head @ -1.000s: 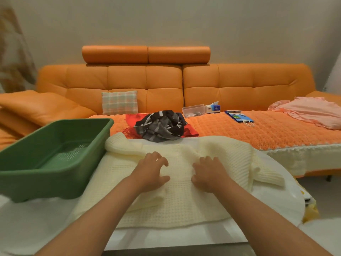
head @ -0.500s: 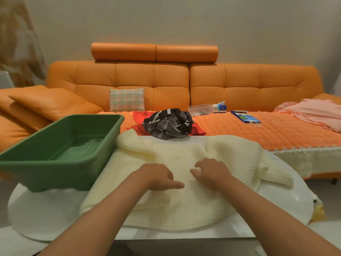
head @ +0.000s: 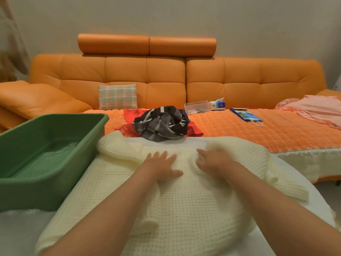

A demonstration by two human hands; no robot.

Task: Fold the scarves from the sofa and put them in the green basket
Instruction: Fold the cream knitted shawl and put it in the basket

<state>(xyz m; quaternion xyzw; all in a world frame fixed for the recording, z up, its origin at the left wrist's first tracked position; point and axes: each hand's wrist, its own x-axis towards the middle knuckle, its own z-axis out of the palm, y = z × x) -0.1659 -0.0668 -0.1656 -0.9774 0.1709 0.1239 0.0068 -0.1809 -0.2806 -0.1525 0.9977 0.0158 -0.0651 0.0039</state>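
Hands on knit: your left hand (head: 162, 166) lay spread flat on the cream scarf (head: 184, 200) across the white table (head: 273, 242); your right hand (head: 215, 160) curled, fingers bunching fabric, beside the green basket (head: 55, 182).

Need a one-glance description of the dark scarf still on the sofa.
Find the orange sofa and its seat, just beyond the white table. The dark scarf lies bunched near the seat's front edge, right of the green basket. It is black and grey striped, lying on a red scarf; the cream scarf is on the table.
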